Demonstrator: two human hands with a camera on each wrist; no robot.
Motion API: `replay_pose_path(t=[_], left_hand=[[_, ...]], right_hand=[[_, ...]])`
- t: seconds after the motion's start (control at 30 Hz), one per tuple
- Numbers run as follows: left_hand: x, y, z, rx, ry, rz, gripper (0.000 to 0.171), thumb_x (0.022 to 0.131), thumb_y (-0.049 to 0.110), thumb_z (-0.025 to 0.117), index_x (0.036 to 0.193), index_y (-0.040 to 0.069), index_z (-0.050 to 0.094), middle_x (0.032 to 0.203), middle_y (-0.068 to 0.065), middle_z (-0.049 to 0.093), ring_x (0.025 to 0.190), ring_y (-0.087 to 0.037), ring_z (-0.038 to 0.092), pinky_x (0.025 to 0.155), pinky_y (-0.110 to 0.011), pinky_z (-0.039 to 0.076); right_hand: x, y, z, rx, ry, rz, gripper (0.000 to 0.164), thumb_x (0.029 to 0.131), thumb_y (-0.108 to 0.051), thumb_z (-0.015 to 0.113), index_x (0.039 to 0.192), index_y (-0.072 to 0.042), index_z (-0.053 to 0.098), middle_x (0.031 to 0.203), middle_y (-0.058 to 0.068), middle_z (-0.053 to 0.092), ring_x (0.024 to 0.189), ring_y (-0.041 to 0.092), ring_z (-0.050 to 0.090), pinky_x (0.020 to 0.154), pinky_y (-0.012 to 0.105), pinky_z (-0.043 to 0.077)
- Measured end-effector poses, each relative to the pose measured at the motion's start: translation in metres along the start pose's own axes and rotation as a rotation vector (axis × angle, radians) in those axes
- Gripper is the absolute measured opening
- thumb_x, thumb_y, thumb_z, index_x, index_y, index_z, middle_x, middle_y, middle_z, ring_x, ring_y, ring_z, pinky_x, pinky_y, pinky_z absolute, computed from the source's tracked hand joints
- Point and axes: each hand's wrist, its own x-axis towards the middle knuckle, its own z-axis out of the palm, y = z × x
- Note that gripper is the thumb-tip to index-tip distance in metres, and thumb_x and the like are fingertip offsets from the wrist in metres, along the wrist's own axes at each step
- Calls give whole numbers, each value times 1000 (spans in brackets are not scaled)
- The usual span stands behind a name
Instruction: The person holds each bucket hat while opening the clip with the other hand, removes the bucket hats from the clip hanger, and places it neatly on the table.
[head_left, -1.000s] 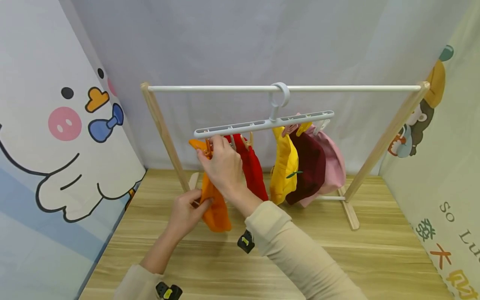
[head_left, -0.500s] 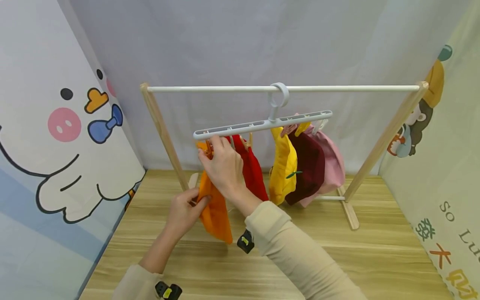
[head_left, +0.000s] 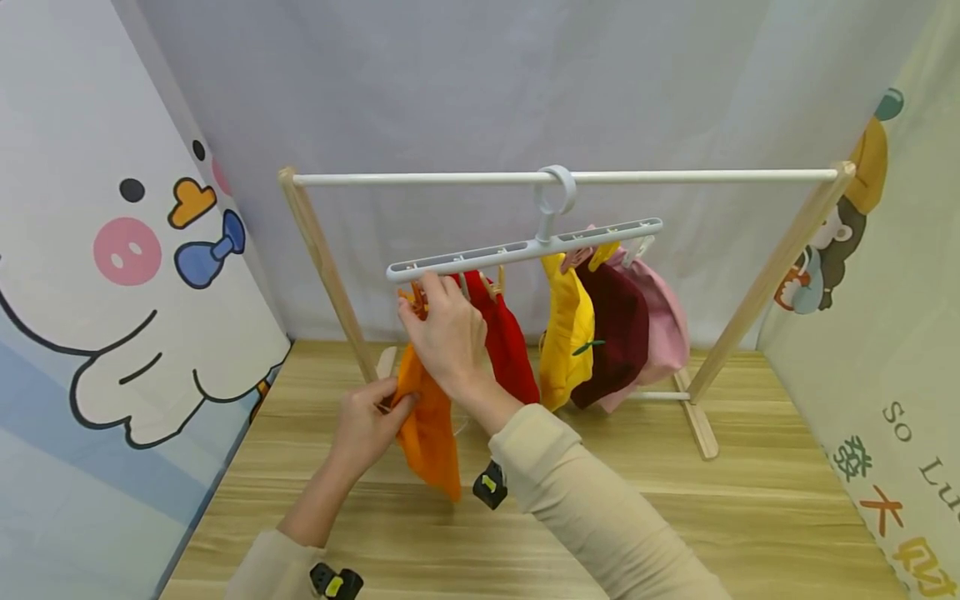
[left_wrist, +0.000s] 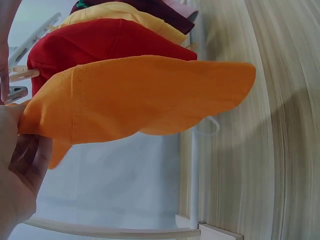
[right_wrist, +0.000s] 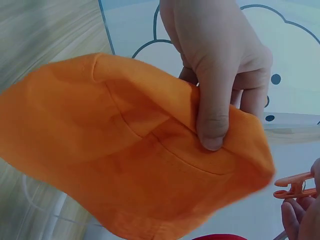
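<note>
My left hand (head_left: 366,423) pinches an orange fabric hat (head_left: 429,429) below the left end of the white clip hanger (head_left: 487,252). The right wrist view shows the thumb lying on the hat's inner side, at the folded edge. An orange clothespin (right_wrist: 295,186) hangs under that hanger end, and my right hand (head_left: 450,333) pinches it. Its jaws stand apart from the hat in the right wrist view. A red hat (head_left: 506,342) hangs just right of my right hand, held by clips. Further along hang a yellow hat (head_left: 567,333), a maroon one and a pink one.
The hanger hooks onto the white bar (head_left: 697,177) of a wooden rack (head_left: 772,287) on the wood-grain table (head_left: 600,508). Printed cloth panels (head_left: 127,233) stand at the left and right, with a plain curtain behind. A thin cord (left_wrist: 212,122) dangles from the orange hat.
The orange hat's upper edge has moved down from beside the clothespin, and its lower end hangs lower. My right hand has stayed at the clothespin; my left hand shifted slightly left.
</note>
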Motion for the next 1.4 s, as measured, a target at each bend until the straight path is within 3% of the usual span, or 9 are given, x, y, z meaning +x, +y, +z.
replay_pose_path(t=[0.37, 0.73, 0.93, 1.4], left_hand=[[-2, -6, -9, 2, -21, -70, 29, 76, -2, 69, 60, 10, 48, 58, -1, 55, 54, -6, 54, 47, -19, 47], [-3, -9, -24, 50, -64, -98, 10, 78, 1, 70, 72, 6, 63, 64, -4, 64, 57, -10, 60, 48, -19, 49], [-4, -11, -32, 56, -103, -107, 23, 78, 1, 69, 64, 10, 53, 59, 0, 56, 54, -6, 56, 45, -20, 48], [-8, -14, -52, 131, -118, -43, 30, 78, 0, 69, 61, 13, 48, 53, 6, 42, 50, -3, 49, 45, -19, 45]], right_hand=[[0, 0, 1, 9, 23, -14, 17, 83, -28, 64, 89, -14, 56, 70, -2, 52, 51, 11, 48, 43, 20, 38], [-1, 1, 1, 0, 4, -8, 19, 82, -29, 65, 86, -14, 55, 66, -3, 48, 48, 10, 43, 41, 18, 36], [-2, 2, 3, -2, 29, -10, 21, 80, -30, 66, 82, -14, 53, 65, -4, 49, 47, 10, 44, 41, 18, 35], [-1, 5, 3, 15, 5, -33, 24, 81, -32, 66, 85, -12, 54, 66, -3, 50, 48, 10, 44, 42, 16, 36]])
